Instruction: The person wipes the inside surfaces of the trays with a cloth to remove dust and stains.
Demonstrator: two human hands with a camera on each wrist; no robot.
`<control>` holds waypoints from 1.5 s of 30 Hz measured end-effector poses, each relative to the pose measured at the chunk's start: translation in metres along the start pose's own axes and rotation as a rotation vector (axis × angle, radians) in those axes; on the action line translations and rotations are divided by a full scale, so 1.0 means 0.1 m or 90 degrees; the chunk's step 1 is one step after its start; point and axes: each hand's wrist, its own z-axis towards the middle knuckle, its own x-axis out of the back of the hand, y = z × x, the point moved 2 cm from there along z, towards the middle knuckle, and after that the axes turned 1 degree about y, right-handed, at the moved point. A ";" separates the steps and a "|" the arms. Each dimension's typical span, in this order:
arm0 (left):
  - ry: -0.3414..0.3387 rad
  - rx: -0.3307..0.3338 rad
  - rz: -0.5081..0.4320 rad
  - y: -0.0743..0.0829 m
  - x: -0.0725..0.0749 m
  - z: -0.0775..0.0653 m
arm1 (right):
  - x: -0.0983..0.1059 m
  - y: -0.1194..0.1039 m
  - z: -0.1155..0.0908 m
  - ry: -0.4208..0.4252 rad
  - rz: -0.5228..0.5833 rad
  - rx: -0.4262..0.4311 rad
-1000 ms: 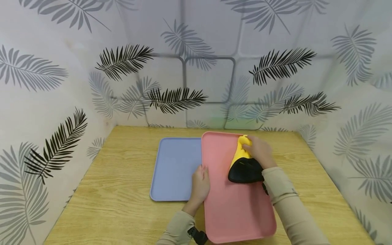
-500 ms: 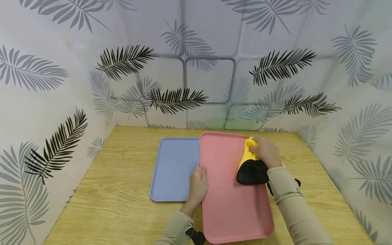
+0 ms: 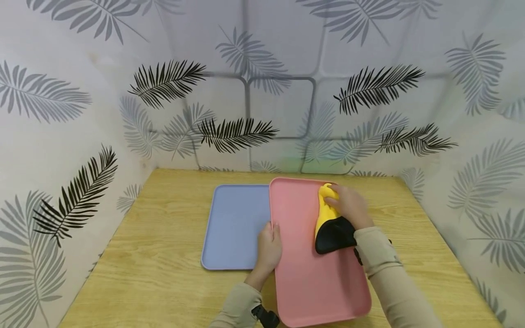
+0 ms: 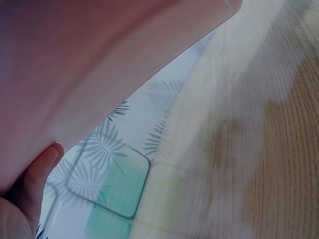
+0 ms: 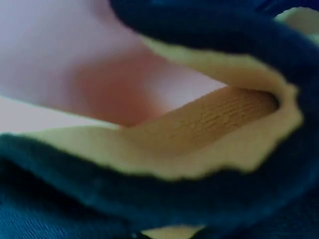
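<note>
My left hand point(image 3: 269, 249) grips the left rim of a pink tray point(image 3: 313, 291), thumb on the inner side. The tray stands tilted above the wooden table, its inner face toward me. In the left wrist view the tray point(image 4: 84, 74) shows above the thumb. At the tray's upper right, my right hand point(image 3: 353, 207) pinches a yellow-and-black cloth point(image 3: 334, 235), bunched at its yellow top and flaring to a black lower part against the inner face. Close up in the right wrist view, the cloth point(image 5: 209, 124) shows a yellow fold with dark borders.
A flat blue tray point(image 3: 235, 228) lies on the wooden table point(image 3: 156, 255), left of the pink tray and partly overlapped by it in the head view. Behind and at both sides rise leaf-patterned walls point(image 3: 283, 105).
The cloth in my right hand has gone right across the upper pink tray, then back slightly left. The pink tray has rocked slightly left and back, with my left hand keeping its grip.
</note>
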 end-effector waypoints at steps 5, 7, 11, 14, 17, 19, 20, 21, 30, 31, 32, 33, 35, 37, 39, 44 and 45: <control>0.002 0.001 0.012 -0.01 0.00 -0.01 | -0.04 -0.10 0.00 0.001 0.015 0.010; 0.001 0.001 0.015 0.00 0.00 -0.01 | -0.06 -0.15 0.01 0.007 0.033 0.019; -0.001 0.002 0.013 0.00 -0.01 0.00 | -0.11 -0.28 0.01 0.020 0.068 0.049; -0.002 0.004 0.010 -0.01 -0.01 0.00 | -0.15 -0.38 0.00 0.021 0.087 0.072; -0.003 0.008 0.008 -0.02 -0.01 0.00 | -0.18 -0.48 -0.01 0.012 0.105 0.080; 0.000 0.008 0.015 -0.02 -0.01 0.00 | -0.20 -0.55 -0.02 0.007 0.119 0.082; 0.000 0.007 0.017 -0.02 -0.01 0.00 | -0.21 -0.59 -0.03 0.009 0.122 0.082; 0.000 0.008 0.018 -0.02 -0.01 0.00 | -0.21 -0.63 -0.03 0.009 0.121 0.082; 0.009 -0.006 0.033 -0.02 -0.02 0.00 | -0.24 -0.90 -0.08 0.031 0.111 0.119; 0.009 -0.007 0.038 -0.02 -0.03 0.00 | -0.25 -0.93 -0.08 0.033 0.110 0.126; 0.007 -0.010 0.040 -0.02 -0.03 0.00 | -0.25 -0.95 -0.09 0.034 0.110 0.133; 0.004 -0.010 0.040 -0.02 -0.04 0.00 | -0.25 -0.97 -0.10 0.036 0.110 0.140; -0.002 -0.010 0.036 -0.01 -0.04 0.01 | -0.25 -1.00 -0.10 0.039 0.111 0.149; -0.010 -0.003 0.028 -0.01 -0.04 0.01 | -0.25 -1.02 -0.10 0.042 0.109 0.150; -0.014 0.006 0.018 -0.01 -0.04 0.02 | -0.25 -1.03 -0.10 0.043 0.106 0.146; -0.010 0.030 -0.016 -0.03 -0.05 0.02 | -0.24 -1.04 -0.12 0.053 0.085 0.131; -0.008 0.035 -0.021 -0.04 -0.05 0.01 | -0.24 -1.04 -0.12 0.055 0.079 0.129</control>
